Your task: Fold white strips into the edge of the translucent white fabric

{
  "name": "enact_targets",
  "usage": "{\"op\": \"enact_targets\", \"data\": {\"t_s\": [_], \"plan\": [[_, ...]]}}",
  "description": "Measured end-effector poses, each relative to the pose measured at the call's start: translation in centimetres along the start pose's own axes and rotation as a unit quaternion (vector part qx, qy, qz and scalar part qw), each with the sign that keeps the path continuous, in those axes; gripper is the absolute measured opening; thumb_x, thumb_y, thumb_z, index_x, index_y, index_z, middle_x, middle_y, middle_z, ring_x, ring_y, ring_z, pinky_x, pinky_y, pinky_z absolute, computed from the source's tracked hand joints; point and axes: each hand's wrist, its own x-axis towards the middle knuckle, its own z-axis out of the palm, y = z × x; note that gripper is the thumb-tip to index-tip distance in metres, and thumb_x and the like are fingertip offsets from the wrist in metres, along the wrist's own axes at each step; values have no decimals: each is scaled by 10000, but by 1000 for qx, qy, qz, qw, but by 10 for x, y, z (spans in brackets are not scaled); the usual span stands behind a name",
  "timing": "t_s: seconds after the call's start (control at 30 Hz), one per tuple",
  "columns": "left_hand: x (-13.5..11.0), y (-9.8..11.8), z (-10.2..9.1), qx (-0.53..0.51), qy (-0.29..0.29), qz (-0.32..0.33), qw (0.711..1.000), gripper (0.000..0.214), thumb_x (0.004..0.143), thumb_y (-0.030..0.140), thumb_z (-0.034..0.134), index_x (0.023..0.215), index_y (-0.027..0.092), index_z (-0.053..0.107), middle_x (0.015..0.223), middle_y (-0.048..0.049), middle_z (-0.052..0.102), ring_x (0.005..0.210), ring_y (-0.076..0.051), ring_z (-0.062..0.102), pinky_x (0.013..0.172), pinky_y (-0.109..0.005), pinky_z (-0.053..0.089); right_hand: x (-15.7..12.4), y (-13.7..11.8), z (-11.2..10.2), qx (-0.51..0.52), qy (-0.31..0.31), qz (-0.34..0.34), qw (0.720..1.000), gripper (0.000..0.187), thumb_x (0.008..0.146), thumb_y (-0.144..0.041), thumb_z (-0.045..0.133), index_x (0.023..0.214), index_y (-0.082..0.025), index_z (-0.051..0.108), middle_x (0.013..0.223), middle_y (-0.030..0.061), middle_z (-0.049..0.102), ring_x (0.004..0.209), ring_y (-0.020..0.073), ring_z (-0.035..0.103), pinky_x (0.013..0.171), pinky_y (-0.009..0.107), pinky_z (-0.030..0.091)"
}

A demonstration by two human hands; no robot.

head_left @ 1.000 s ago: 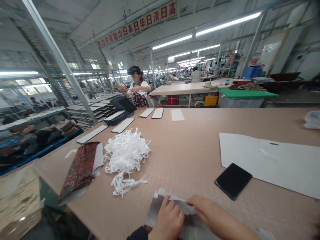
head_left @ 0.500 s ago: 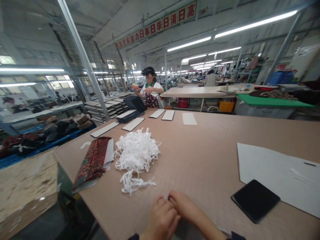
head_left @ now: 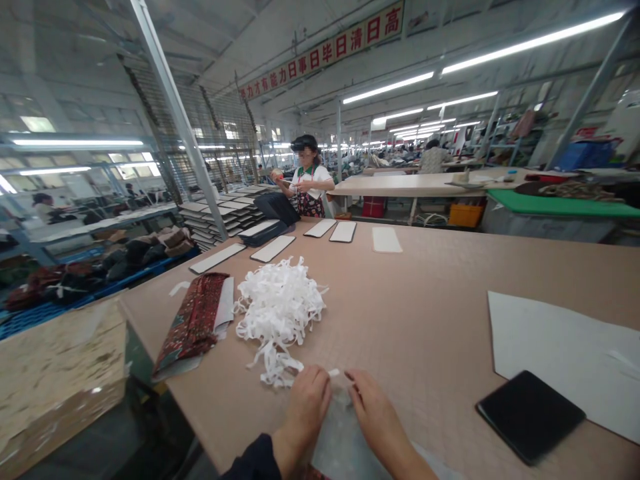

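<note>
My left hand point(head_left: 309, 402) is closed, fingertips pinched, beside a short white strip end point(head_left: 334, 372). My right hand point(head_left: 375, 408), its thumb and fingers drawn together, grips the gathered top of a translucent plastic bag point(head_left: 340, 440). The bag hangs between both hands and runs down to the bottom edge of the view. A bit of red patterned fabric point(head_left: 316, 474) shows at its lower end. Just beyond my left hand lies a loose heap of white strips point(head_left: 280, 303). To its left rests a red patterned fabric bundle point(head_left: 193, 320) with a pale underside.
Across the brown table point(head_left: 415, 320) lie several pale rectangular panels point(head_left: 273, 249). On the right are a large white sheet point(head_left: 555, 340) and a black square pad point(head_left: 531, 415). A co-worker point(head_left: 311, 180) stands past the far edge. A metal post point(head_left: 180, 120) rises at left.
My hands have moved apart and slightly up from where they met. The plastic bag and white strip end now show between them. The view has shifted a little left.
</note>
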Motion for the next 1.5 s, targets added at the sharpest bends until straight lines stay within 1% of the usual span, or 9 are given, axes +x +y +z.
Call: {"op": "enact_targets", "data": {"t_s": [0.37, 0.53, 0.67, 0.83, 1.0, 1.1, 1.27, 1.37, 1.5], "plan": [[30, 20, -23, -421, 68, -178, 887, 250, 835, 386, 399, 778, 178, 527, 707, -11, 549, 643, -149, 541, 580, -260, 461, -2, 9, -15, 298, -15, 195, 934, 323, 709, -463, 486, 775, -170, 604, 631, 15, 596, 569, 172, 569, 470, 260, 434], [33, 34, -23, -374, 9, -96, 923, 226, 812, 357, 451, 746, 184, 581, 714, -17, 585, 693, -159, 559, 628, -265, 451, 4, -4, -24, 400, 37, 199, 894, 561, 670, -523, 593, 1080, -156, 482, 678, -6, 564, 584, 163, 570, 426, 234, 430], [33, 47, -18, -384, -15, -97, 918, 218, 786, 359, 476, 702, 190, 584, 674, -12, 600, 659, -154, 562, 613, -267, 450, 9, -5, -19, 412, 47, 207, 886, 399, 665, -550, 587, 760, -167, 523, 553, -38, 514, 469, 118, 503, 403, 218, 406], [68, -13, -37, -550, 192, -307, 753, 245, 635, 389, 605, 671, 160, 526, 567, 3, 565, 502, -141, 541, 459, -244, 440, 0, 21, -39, 388, 131, 250, 877, 356, 605, -523, 619, 673, -185, 533, 523, -34, 523, 459, 132, 509, 423, 246, 429], [95, -70, -76, -555, 355, -319, 682, 169, 724, 338, 503, 779, 190, 440, 736, 15, 579, 628, -97, 587, 604, -226, 486, -22, 54, -81, 347, 193, 272, 876, 325, 611, -482, 619, 719, -180, 562, 581, -7, 567, 557, 171, 559, 486, 266, 456], [88, -53, -63, -555, 309, -264, 726, 338, 730, 331, 560, 1029, 213, 455, 1038, -62, 592, 854, -165, 618, 762, -322, 500, -35, 64, -95, 317, 220, 262, 885, 316, 618, -452, 614, 769, -176, 581, 656, 15, 596, 644, 194, 579, 537, 275, 470], [53, 30, -9, -372, 30, -39, 927, 311, 771, 262, 496, 1073, 218, 555, 1135, -99, 587, 1076, -233, 528, 958, -464, 384, -47, 46, -96, 347, 187, 254, 883, 266, 604, -402, 632, 740, -180, 577, 644, 6, 585, 613, 182, 572, 507, 260, 441], [36, 77, 1, -297, -88, 125, 943, 448, 734, 177, 517, 1174, 260, 505, 1210, -61, 552, 1158, -216, 451, 1031, -482, 283, -52, 26, -97, 396, 140, 248, 873, 259, 619, -369, 655, 765, -172, 573, 643, -1, 585, 599, 160, 559, 500, 241, 418], [30, 103, -1, -281, -171, 123, 936, 281, 787, 148, 451, 997, 258, 601, 903, 5, 665, 884, -149, 579, 1023, -460, 273, -61, 20, -102, 441, 119, 259, 851, 215, 626, -305, 665, 767, -170, 574, 626, -17, 584, 550, 120, 525, 476, 212, 376]]}}
